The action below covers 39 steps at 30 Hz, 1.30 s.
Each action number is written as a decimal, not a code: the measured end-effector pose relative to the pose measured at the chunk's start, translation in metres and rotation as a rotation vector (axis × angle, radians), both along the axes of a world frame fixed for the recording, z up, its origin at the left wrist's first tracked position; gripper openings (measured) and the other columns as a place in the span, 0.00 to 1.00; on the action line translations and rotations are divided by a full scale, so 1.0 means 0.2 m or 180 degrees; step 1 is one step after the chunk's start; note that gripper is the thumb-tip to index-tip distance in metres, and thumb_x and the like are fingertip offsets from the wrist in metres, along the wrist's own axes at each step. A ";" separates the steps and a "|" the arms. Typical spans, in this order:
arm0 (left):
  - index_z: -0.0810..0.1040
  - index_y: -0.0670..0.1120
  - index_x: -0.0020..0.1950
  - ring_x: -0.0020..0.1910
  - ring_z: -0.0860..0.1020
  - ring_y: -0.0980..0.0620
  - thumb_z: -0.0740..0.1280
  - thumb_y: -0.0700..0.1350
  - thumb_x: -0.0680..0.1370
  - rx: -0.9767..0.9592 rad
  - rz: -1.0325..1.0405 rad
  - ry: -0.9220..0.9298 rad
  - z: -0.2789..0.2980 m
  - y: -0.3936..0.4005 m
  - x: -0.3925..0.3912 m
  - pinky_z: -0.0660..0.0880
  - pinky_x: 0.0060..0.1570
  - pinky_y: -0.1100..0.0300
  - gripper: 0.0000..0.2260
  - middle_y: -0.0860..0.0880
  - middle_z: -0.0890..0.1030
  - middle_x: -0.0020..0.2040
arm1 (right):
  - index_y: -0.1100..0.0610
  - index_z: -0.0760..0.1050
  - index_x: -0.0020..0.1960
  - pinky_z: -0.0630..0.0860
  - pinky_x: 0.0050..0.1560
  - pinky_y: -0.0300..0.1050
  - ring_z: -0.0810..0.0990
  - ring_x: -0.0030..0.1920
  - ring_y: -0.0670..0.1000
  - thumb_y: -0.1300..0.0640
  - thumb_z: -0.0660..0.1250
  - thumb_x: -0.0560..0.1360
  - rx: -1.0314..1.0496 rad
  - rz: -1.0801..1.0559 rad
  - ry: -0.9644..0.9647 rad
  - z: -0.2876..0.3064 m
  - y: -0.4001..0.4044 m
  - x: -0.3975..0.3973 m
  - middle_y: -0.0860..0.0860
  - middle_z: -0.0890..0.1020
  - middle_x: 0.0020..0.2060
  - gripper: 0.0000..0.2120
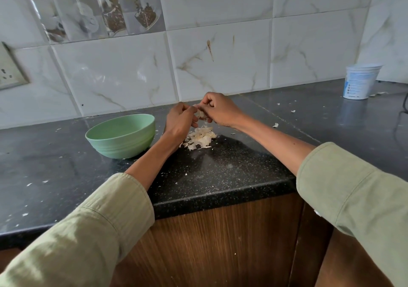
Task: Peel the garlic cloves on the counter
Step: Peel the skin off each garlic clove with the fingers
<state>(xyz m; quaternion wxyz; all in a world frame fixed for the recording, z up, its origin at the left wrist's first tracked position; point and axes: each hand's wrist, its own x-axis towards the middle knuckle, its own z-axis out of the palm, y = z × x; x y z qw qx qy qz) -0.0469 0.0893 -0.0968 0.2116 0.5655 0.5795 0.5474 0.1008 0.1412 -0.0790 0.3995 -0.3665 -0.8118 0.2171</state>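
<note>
A pale garlic clove (200, 113) with loose papery skin sits between both hands, a little above the black speckled counter (220, 172). My left hand (180, 121) pinches it from the left with curled fingers. My right hand (217, 110) grips it from the right, fingers curled round it. Most of the clove is hidden by the fingers. Directly below lies a heap of garlic skins (201, 138); whether whole cloves are in the heap I cannot tell.
A light green bowl (121, 137) stands left of the heap, its inside not visible. A white plastic tub (361, 81) sits at the back right near the tiled wall. Bits of skin are scattered across the counter. A wall socket (10, 70) is at far left.
</note>
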 end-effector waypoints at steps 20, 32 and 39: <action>0.82 0.43 0.58 0.37 0.83 0.61 0.66 0.45 0.86 0.0254 0.0044 0.0099 0.02 0.02 -0.03 0.74 0.37 0.69 0.08 0.47 0.87 0.48 | 0.60 0.72 0.59 0.72 0.36 0.43 0.80 0.36 0.48 0.52 0.61 0.86 -0.0334 0.0107 0.0098 0.01 0.00 0.00 0.52 0.81 0.41 0.11; 0.87 0.51 0.57 0.51 0.80 0.55 0.67 0.42 0.83 0.0150 -0.0085 -0.0602 0.02 0.01 -0.05 0.74 0.50 0.58 0.10 0.49 0.87 0.49 | 0.57 0.73 0.57 0.72 0.32 0.39 0.81 0.32 0.46 0.42 0.64 0.84 -0.0236 0.0218 -0.0437 -0.02 0.01 -0.03 0.51 0.83 0.41 0.17; 0.84 0.44 0.56 0.43 0.80 0.59 0.66 0.40 0.82 0.0205 -0.0053 -0.0417 0.03 0.00 -0.02 0.74 0.46 0.60 0.08 0.53 0.84 0.41 | 0.58 0.76 0.51 0.74 0.33 0.37 0.80 0.32 0.47 0.47 0.63 0.85 -0.0202 0.0195 -0.0373 -0.01 -0.01 -0.03 0.50 0.80 0.36 0.15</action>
